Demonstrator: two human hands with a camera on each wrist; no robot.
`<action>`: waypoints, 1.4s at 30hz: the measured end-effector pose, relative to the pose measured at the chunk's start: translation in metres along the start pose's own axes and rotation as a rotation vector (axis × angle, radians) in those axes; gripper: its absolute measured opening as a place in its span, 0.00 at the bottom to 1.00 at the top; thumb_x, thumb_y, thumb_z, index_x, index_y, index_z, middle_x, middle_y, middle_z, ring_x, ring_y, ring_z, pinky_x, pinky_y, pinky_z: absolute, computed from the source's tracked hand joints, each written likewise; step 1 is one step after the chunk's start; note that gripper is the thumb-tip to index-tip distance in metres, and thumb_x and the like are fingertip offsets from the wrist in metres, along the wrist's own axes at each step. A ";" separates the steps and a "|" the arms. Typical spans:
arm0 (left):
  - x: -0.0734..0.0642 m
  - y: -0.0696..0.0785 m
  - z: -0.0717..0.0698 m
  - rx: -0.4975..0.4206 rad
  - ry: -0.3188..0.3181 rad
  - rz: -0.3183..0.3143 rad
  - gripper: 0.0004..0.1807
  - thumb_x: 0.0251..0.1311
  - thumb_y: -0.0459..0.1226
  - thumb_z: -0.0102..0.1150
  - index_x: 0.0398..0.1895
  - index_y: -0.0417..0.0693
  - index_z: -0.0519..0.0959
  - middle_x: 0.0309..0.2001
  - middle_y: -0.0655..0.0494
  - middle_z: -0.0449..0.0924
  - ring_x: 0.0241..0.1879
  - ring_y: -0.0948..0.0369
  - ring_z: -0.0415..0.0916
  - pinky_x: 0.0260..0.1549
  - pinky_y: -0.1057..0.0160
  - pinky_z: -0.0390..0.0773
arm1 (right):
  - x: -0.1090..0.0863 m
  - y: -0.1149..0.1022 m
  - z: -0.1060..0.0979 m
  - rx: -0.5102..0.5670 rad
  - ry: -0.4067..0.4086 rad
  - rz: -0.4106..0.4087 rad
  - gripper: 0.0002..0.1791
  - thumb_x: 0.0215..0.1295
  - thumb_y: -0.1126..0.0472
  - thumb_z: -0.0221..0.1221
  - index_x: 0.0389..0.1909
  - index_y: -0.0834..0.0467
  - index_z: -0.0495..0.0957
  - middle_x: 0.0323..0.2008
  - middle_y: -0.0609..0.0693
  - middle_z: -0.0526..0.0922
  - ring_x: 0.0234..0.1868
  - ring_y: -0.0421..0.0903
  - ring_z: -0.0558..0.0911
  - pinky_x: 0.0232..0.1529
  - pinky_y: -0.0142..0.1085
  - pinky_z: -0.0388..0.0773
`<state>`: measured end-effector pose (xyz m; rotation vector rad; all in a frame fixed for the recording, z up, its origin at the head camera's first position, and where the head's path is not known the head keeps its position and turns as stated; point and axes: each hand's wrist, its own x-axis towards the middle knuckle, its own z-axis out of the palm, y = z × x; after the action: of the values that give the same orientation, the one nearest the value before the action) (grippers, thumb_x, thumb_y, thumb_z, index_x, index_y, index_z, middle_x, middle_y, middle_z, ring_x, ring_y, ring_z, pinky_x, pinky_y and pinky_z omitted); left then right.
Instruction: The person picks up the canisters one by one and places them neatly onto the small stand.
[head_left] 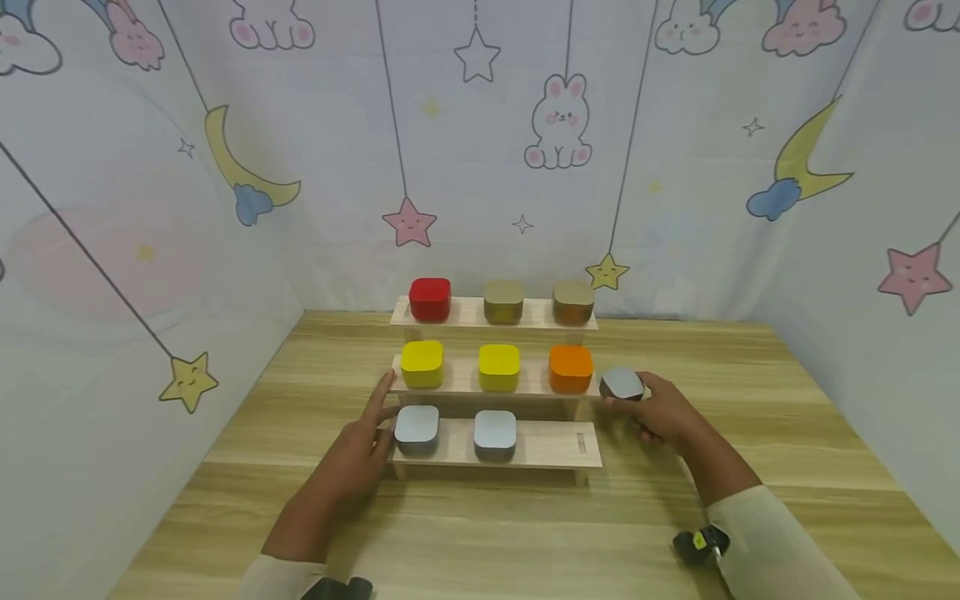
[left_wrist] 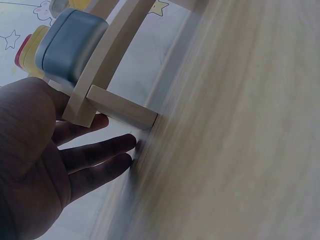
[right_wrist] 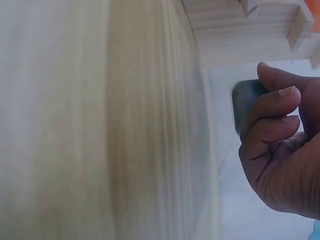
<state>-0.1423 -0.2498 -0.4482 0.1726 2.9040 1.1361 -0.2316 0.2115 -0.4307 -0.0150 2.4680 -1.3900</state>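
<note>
My right hand [head_left: 663, 407] pinches a grey rounded-square tin [head_left: 622, 383] just off the right end of the stepped wooden rack. In the right wrist view, the thumb and curled fingers [right_wrist: 272, 102] hold the dark side of this tin [right_wrist: 243, 102]. At the rack's left end is my left hand [head_left: 363, 446], its fingers extended beside the lower two steps. The left wrist view shows those fingers [left_wrist: 100, 150] loosely straight by the shelf end and a support leg [left_wrist: 125, 107]. Two grey tins, one left [head_left: 417, 429] and one middle [head_left: 495, 435], stand on the lowest shelf [head_left: 555, 446].
Two yellow tins [head_left: 422, 364] and an orange tin [head_left: 571, 369] line the middle shelf. Above them stand a red tin [head_left: 430, 300] and two gold tins [head_left: 503, 302]. The rack is on a wood-grain table [head_left: 465, 533], with a patterned cloth wall [head_left: 487, 167] behind.
</note>
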 end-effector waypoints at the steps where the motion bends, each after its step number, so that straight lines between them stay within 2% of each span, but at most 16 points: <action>1: 0.000 0.000 0.000 0.000 0.000 -0.001 0.48 0.85 0.35 0.46 0.90 0.76 0.29 0.81 0.41 0.70 0.67 0.39 0.84 0.74 0.32 0.73 | -0.002 0.000 0.000 0.004 -0.003 -0.003 0.47 0.76 0.47 0.68 0.84 0.61 0.57 0.44 0.58 0.81 0.18 0.42 0.73 0.21 0.35 0.74; 5: 0.000 -0.002 0.000 0.002 0.002 0.002 0.48 0.86 0.36 0.46 0.90 0.76 0.29 0.81 0.40 0.70 0.67 0.39 0.84 0.75 0.32 0.73 | -0.011 -0.002 -0.001 0.003 -0.016 -0.009 0.49 0.76 0.48 0.69 0.86 0.61 0.54 0.51 0.62 0.82 0.17 0.42 0.72 0.20 0.34 0.74; 8: 0.000 -0.002 0.000 0.004 0.005 0.009 0.48 0.86 0.35 0.46 0.90 0.75 0.29 0.81 0.40 0.70 0.67 0.39 0.84 0.75 0.31 0.72 | -0.018 -0.005 -0.002 -0.008 -0.023 -0.004 0.50 0.75 0.47 0.70 0.87 0.59 0.55 0.48 0.61 0.84 0.16 0.41 0.70 0.20 0.33 0.71; 12: 0.001 -0.001 0.001 0.004 0.005 0.002 0.48 0.86 0.36 0.47 0.90 0.77 0.29 0.81 0.40 0.70 0.68 0.39 0.83 0.75 0.32 0.73 | -0.029 -0.007 -0.002 -0.008 -0.039 0.003 0.49 0.72 0.48 0.72 0.86 0.58 0.59 0.39 0.57 0.86 0.15 0.41 0.66 0.19 0.33 0.67; 17: 0.001 0.001 0.001 0.003 0.001 0.000 0.49 0.85 0.35 0.47 0.90 0.77 0.28 0.81 0.40 0.70 0.68 0.38 0.83 0.75 0.32 0.73 | -0.043 -0.006 -0.002 0.004 -0.069 -0.011 0.49 0.73 0.49 0.72 0.86 0.60 0.59 0.33 0.55 0.87 0.14 0.41 0.63 0.18 0.33 0.64; 25: 0.000 0.003 -0.002 -0.001 -0.009 -0.012 0.48 0.86 0.36 0.46 0.90 0.76 0.29 0.81 0.39 0.70 0.68 0.39 0.83 0.75 0.31 0.72 | -0.062 -0.009 0.000 0.034 -0.103 -0.064 0.46 0.73 0.50 0.72 0.84 0.62 0.62 0.37 0.58 0.90 0.14 0.41 0.65 0.17 0.31 0.64; 30: 0.000 0.003 -0.001 -0.002 -0.008 -0.001 0.47 0.86 0.36 0.46 0.91 0.75 0.30 0.81 0.39 0.70 0.67 0.39 0.84 0.74 0.31 0.73 | -0.073 -0.012 0.004 0.034 -0.092 -0.073 0.46 0.72 0.51 0.73 0.83 0.63 0.63 0.39 0.59 0.90 0.14 0.41 0.66 0.16 0.31 0.67; 35: 0.001 0.002 -0.001 -0.006 -0.002 0.008 0.47 0.86 0.36 0.46 0.91 0.74 0.30 0.81 0.39 0.71 0.67 0.39 0.84 0.74 0.31 0.73 | -0.082 -0.015 0.010 0.030 -0.072 -0.075 0.44 0.71 0.51 0.73 0.80 0.66 0.67 0.35 0.59 0.90 0.14 0.40 0.64 0.16 0.31 0.65; 42: 0.000 0.001 -0.001 0.000 -0.002 0.003 0.47 0.86 0.35 0.46 0.91 0.74 0.30 0.81 0.39 0.70 0.68 0.39 0.84 0.74 0.31 0.73 | -0.090 -0.018 0.024 -0.028 -0.025 -0.084 0.48 0.69 0.48 0.75 0.80 0.66 0.66 0.40 0.59 0.92 0.13 0.41 0.65 0.15 0.33 0.69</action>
<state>-0.1421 -0.2496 -0.4466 0.1776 2.9034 1.1356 -0.1416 0.1961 -0.4033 -0.1425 2.4925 -1.3804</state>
